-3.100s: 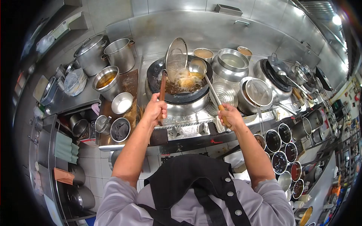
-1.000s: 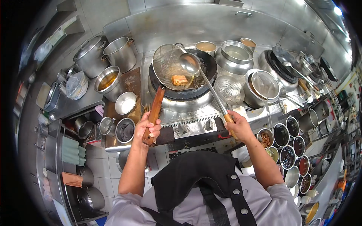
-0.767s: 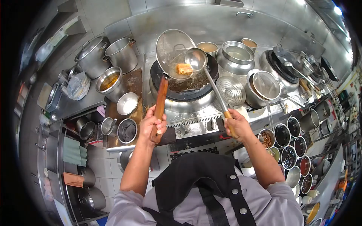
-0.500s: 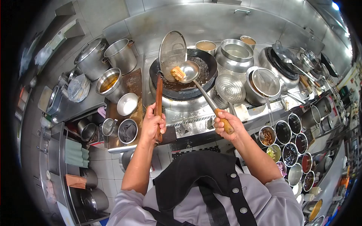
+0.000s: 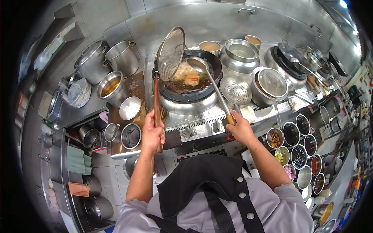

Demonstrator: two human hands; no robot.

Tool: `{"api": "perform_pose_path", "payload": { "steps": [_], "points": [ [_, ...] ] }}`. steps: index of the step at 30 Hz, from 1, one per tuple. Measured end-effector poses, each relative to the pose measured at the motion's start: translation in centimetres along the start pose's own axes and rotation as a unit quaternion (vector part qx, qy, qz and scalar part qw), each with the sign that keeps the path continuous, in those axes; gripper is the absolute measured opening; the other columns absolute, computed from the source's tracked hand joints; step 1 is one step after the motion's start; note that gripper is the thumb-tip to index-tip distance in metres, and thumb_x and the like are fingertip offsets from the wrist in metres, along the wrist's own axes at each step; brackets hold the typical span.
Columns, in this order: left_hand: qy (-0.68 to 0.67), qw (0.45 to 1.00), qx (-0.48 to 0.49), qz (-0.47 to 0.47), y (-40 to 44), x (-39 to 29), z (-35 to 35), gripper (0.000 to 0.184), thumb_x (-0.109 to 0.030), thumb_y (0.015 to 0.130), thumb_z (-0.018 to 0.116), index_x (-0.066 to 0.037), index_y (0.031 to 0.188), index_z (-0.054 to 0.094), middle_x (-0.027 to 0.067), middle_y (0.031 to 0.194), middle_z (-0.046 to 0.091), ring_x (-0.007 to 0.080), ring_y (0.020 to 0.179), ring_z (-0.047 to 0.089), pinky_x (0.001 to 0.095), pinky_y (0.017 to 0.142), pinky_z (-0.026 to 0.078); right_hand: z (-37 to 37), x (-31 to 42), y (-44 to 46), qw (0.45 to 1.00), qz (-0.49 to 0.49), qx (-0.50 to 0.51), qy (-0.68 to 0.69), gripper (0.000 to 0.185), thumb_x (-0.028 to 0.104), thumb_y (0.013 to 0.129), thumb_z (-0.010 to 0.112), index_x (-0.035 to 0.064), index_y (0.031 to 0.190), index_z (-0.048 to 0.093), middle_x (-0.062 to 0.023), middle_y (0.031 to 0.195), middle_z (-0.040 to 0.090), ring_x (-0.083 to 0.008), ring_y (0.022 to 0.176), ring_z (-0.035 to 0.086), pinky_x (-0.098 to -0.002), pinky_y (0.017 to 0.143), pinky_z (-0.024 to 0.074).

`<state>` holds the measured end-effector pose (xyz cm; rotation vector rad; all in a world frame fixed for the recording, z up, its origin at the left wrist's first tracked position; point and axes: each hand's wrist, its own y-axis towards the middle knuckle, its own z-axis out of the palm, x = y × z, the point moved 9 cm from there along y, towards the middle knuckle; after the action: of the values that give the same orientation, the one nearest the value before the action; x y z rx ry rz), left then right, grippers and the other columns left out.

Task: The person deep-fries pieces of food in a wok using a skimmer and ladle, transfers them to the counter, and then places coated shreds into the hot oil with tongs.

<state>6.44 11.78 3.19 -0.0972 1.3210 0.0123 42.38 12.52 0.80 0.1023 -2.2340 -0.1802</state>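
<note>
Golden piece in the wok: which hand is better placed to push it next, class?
Probably the right hand: the ladle it grips reaches close to the piece, while the left hand holds the strainer tilted up on edge.

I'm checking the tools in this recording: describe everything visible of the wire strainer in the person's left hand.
The wire strainer has a round head of fine grey metal mesh inside a metal rim, on a long reddish-brown handle that looks wooden. The left hand grips the handle near its end. The head is tipped steeply above the left side of the wok, with no food seen on it. Whether its lower edge touches the wok is unclear.
</note>
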Motion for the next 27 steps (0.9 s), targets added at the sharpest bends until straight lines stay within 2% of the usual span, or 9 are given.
{"api": "perform_pose_path", "payload": {
  "steps": [2, 7, 11, 13, 14, 16, 18, 24, 27],
  "points": [
    [-0.025, 1.0, 0.008, -0.008, -0.2, -0.3, 0.1, 0.08, 0.013, 0.073, 0.044, -0.016, 0.147, 0.033, 0.0078, 0.091, 0.052, 0.0104, 0.048, 0.045, 0.0247, 0.035, 0.038, -1.4, -0.7, -1.5, 0.991, 0.092, 0.032, 0.089, 0.062, 0.011, 0.081, 0.069, -0.0046, 0.137, 0.05, -0.0187, 0.084, 0.067, -0.0201, 0.062, 0.063, -0.0344, 0.062, 0.0533],
    [-0.072, 0.995, 0.058, -0.041, -0.3, 0.6, 2.0, 0.082, 0.013, 0.071, 0.044, -0.013, 0.148, 0.033, 0.0096, 0.092, 0.052, 0.0113, 0.049, 0.045, 0.0256, 0.036, 0.039, -4.7, -0.4, -5.1, 0.966, 0.169, 0.061, 0.188, 0.062, 0.005, 0.085, 0.067, -0.0004, 0.143, 0.047, -0.0044, 0.078, 0.059, -0.0087, 0.055, 0.051, -0.0263, 0.049, 0.0427],
    [-0.07, 0.992, 0.084, -0.069, -0.3, 1.5, 3.3, 0.081, 0.014, 0.071, 0.045, -0.012, 0.148, 0.035, 0.01, 0.093, 0.052, 0.0119, 0.05, 0.046, 0.0261, 0.036, 0.039, -4.8, 0.6, -5.3, 0.959, 0.176, 0.091, 0.205, 0.061, 0.005, 0.086, 0.066, 0.0014, 0.143, 0.046, -0.0047, 0.078, 0.058, -0.0099, 0.053, 0.051, -0.0263, 0.048, 0.0424],
    [-0.063, 0.992, 0.087, -0.071, -0.1, 2.1, 3.0, 0.083, 0.015, 0.072, 0.046, -0.015, 0.148, 0.035, 0.0087, 0.093, 0.051, 0.0115, 0.049, 0.046, 0.0259, 0.036, 0.039, -3.9, 1.3, -6.1, 0.886, 0.241, 0.138, 0.371, 0.055, 0.006, 0.089, 0.066, 0.0049, 0.14, 0.047, -0.0067, 0.078, 0.058, -0.012, 0.053, 0.052, -0.0261, 0.045, 0.0418],
    [-0.057, 0.992, 0.091, -0.072, 0.0, 2.4, 2.8, 0.084, 0.016, 0.073, 0.047, -0.018, 0.149, 0.035, 0.0075, 0.093, 0.051, 0.0111, 0.049, 0.046, 0.0258, 0.036, 0.039, -4.3, 0.9, -6.2, 0.886, 0.241, 0.136, 0.371, 0.055, 0.006, 0.089, 0.066, 0.0049, 0.14, 0.047, -0.0067, 0.078, 0.058, -0.012, 0.053, 0.052, -0.0261, 0.045, 0.0418],
    [-0.049, 0.993, 0.086, -0.067, 0.1, 2.3, 2.1, 0.085, 0.016, 0.073, 0.047, -0.018, 0.15, 0.034, 0.0074, 0.093, 0.051, 0.0107, 0.049, 0.046, 0.0255, 0.036, 0.039, -4.1, 1.7, -7.6, 0.68, 0.254, 0.176, 0.665, 0.047, 0.008, 0.091, 0.065, 0.0078, 0.135, 0.05, -0.0093, 0.077, 0.059, -0.0138, 0.052, 0.052, -0.0252, 0.044, 0.041],
    [-0.045, 0.994, 0.082, -0.061, 0.6, 2.4, 1.4, 0.086, 0.016, 0.073, 0.047, -0.017, 0.15, 0.033, 0.0073, 0.093, 0.051, 0.0103, 0.05, 0.046, 0.0253, 0.036, 0.039, -3.8, 0.9, -9.0, 0.698, 0.257, 0.153, 0.651, 0.042, 0.01, 0.093, 0.064, 0.0089, 0.133, 0.051, -0.0104, 0.077, 0.059, -0.0141, 0.051, 0.052, -0.0248, 0.043, 0.0406],
    [0.065, 0.998, 0.006, 0.019, 3.1, 3.3, -2.5, 0.084, 0.014, 0.076, 0.048, -0.018, 0.153, 0.031, 0.005, 0.093, 0.05, 0.0082, 0.049, 0.045, 0.0238, 0.034, 0.037, -4.9, -3.7, -11.2, 0.877, 0.21, -0.021, 0.432, 0.055, 0.003, 0.089, 0.063, 0.0063, 0.141, 0.046, -0.0067, 0.078, 0.059, -0.0112, 0.052, 0.052, -0.0238, 0.047, 0.0443],
    [0.207, 0.976, -0.016, 0.064, 6.5, 6.7, -4.6, 0.081, 0.009, 0.077, 0.051, -0.015, 0.153, 0.034, 0.0077, 0.1, 0.054, 0.0138, 0.064, 0.055, 0.0293, 0.053, 0.048, -4.1, -8.6, -12.1, 0.94, 0.2, -0.068, 0.269, 0.061, 0.0, 0.087, 0.062, 0.0041, 0.145, 0.044, -0.0047, 0.079, 0.059, -0.0096, 0.054, 0.053, -0.0242, 0.047, 0.0446]
  ]
}}
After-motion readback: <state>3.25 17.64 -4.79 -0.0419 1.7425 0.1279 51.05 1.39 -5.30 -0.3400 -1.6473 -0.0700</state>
